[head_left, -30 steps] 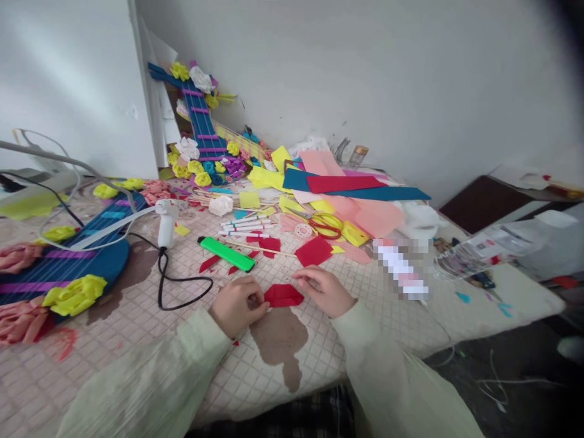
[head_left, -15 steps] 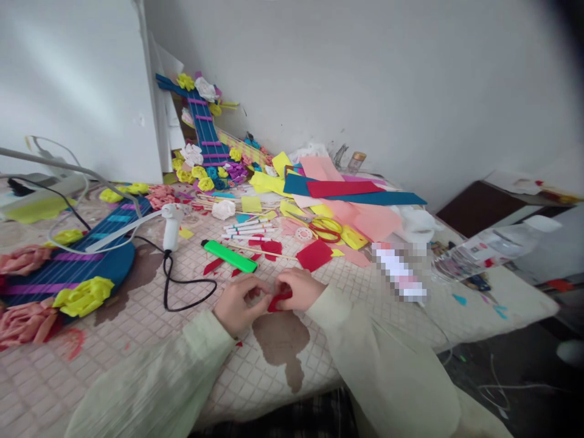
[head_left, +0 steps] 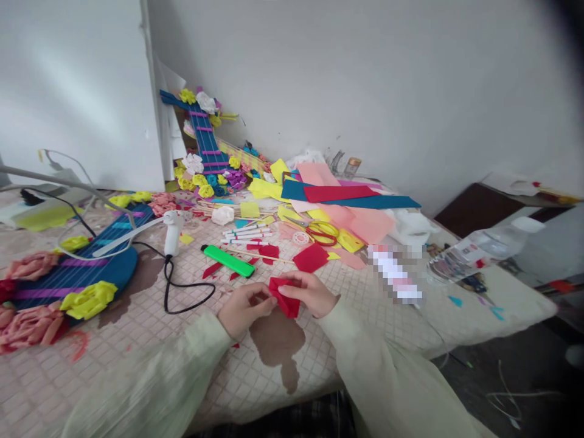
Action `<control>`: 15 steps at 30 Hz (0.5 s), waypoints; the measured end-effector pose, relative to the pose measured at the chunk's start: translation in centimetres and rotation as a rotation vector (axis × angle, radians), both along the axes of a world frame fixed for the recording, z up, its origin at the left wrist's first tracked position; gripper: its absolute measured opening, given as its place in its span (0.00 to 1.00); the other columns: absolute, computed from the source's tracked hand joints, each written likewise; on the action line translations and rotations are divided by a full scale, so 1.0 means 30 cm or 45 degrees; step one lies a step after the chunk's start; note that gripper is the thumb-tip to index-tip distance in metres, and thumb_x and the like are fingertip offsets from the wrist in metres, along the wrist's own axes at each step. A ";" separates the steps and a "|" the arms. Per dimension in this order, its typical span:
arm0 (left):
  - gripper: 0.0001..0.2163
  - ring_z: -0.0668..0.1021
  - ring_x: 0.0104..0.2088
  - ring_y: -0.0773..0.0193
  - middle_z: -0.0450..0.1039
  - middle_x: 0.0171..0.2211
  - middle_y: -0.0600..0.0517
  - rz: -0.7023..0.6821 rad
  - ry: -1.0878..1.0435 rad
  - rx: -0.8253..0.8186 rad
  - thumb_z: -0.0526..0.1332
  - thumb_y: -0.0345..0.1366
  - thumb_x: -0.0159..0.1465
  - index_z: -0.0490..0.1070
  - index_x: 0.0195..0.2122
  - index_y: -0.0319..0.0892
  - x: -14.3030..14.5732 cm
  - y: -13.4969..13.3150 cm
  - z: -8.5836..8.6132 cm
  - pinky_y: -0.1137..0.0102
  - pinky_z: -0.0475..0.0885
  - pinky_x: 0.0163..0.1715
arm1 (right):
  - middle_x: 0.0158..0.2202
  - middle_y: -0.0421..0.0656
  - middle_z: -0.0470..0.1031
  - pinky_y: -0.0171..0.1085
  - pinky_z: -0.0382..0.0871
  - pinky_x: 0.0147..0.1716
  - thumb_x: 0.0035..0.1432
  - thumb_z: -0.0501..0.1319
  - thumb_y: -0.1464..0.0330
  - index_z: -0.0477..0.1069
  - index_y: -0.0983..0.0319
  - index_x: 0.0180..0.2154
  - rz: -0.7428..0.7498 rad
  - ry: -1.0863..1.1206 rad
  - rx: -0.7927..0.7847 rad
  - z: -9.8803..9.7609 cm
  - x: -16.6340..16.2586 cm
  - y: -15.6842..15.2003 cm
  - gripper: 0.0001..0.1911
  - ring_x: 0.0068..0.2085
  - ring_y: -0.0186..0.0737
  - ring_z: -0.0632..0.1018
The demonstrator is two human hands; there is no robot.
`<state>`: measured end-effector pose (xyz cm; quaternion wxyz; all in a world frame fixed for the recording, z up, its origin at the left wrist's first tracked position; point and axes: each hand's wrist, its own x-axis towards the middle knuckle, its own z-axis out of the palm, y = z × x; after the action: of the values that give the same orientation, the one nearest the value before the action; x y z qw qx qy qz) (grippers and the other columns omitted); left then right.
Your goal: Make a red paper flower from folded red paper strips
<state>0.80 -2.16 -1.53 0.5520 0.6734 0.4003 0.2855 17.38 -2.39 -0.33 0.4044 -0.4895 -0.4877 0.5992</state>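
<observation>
Both of my hands hold a small folded piece of red crepe paper (head_left: 289, 302) above the near edge of the table. My left hand (head_left: 244, 310) pinches its left side with thumb and fingertips. On the other side, my right hand (head_left: 314, 295) grips the paper from above and behind, its thumb pressed on the front. Just beyond my hands lie a flat red paper piece (head_left: 311, 258) and a bright green, dark-tipped object shaped like a highlighter (head_left: 228, 260). Several white markers (head_left: 246, 233) rest behind it.
On the left stand a white glue gun (head_left: 172, 234) with a black cord and a blue guitar-shaped craft (head_left: 125, 258) with paper flowers. Yellow-handled scissors (head_left: 323, 233) lie among coloured paper strips (head_left: 349, 193). A clear plastic bottle (head_left: 488, 248) leans at the right.
The red paper now shows much larger between my hands, opened out or turned toward me. My right hand has shifted slightly right and my fingers have changed their grip.
</observation>
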 end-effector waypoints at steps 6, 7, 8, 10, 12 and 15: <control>0.08 0.67 0.21 0.72 0.65 0.20 0.55 -0.044 -0.044 -0.026 0.59 0.38 0.52 0.65 0.24 0.37 0.010 -0.002 0.028 0.75 0.63 0.21 | 0.25 0.40 0.74 0.37 0.64 0.34 0.41 0.62 0.65 0.73 0.63 0.25 -0.031 -0.207 0.191 0.022 0.006 -0.003 0.08 0.31 0.37 0.73; 0.09 0.67 0.21 0.72 0.65 0.19 0.56 -0.050 -0.081 -0.052 0.59 0.38 0.52 0.65 0.24 0.37 0.016 0.000 0.031 0.75 0.64 0.22 | 0.25 0.40 0.74 0.37 0.64 0.33 0.41 0.62 0.65 0.73 0.63 0.25 -0.070 -0.193 0.189 0.022 0.008 -0.002 0.08 0.31 0.37 0.73; 0.09 0.67 0.21 0.72 0.65 0.19 0.56 -0.056 -0.117 -0.085 0.59 0.38 0.52 0.65 0.24 0.37 0.024 0.001 0.034 0.75 0.64 0.22 | 0.25 0.40 0.74 0.37 0.64 0.33 0.41 0.62 0.65 0.73 0.63 0.25 -0.116 -0.165 0.174 0.020 0.010 -0.001 0.08 0.30 0.36 0.72; 0.10 0.68 0.21 0.72 0.64 0.19 0.57 -0.043 -0.177 -0.180 0.60 0.39 0.51 0.64 0.24 0.37 0.040 0.006 0.038 0.75 0.64 0.22 | 0.24 0.40 0.73 0.36 0.64 0.33 0.40 0.63 0.65 0.73 0.63 0.25 -0.195 -0.100 0.140 0.015 0.015 -0.002 0.08 0.30 0.36 0.72; 0.11 0.69 0.21 0.73 0.65 0.19 0.57 0.017 -0.244 -0.322 0.61 0.40 0.49 0.63 0.24 0.37 0.053 0.010 0.043 0.75 0.65 0.23 | 0.23 0.39 0.73 0.35 0.63 0.32 0.39 0.63 0.65 0.73 0.63 0.24 -0.240 -0.056 0.115 0.008 0.022 -0.006 0.07 0.29 0.35 0.71; 0.13 0.71 0.22 0.72 0.68 0.21 0.57 0.079 -0.338 -0.537 0.63 0.41 0.47 0.63 0.27 0.38 0.067 0.006 0.049 0.74 0.67 0.24 | 0.22 0.39 0.72 0.34 0.63 0.29 0.37 0.64 0.65 0.73 0.63 0.23 -0.363 -0.024 0.093 -0.005 0.036 -0.012 0.08 0.27 0.34 0.71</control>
<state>2.80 -1.98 -0.05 0.7190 0.4873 0.3954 0.2986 18.47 -2.75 -0.48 0.4984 -0.5444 -0.4384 0.5128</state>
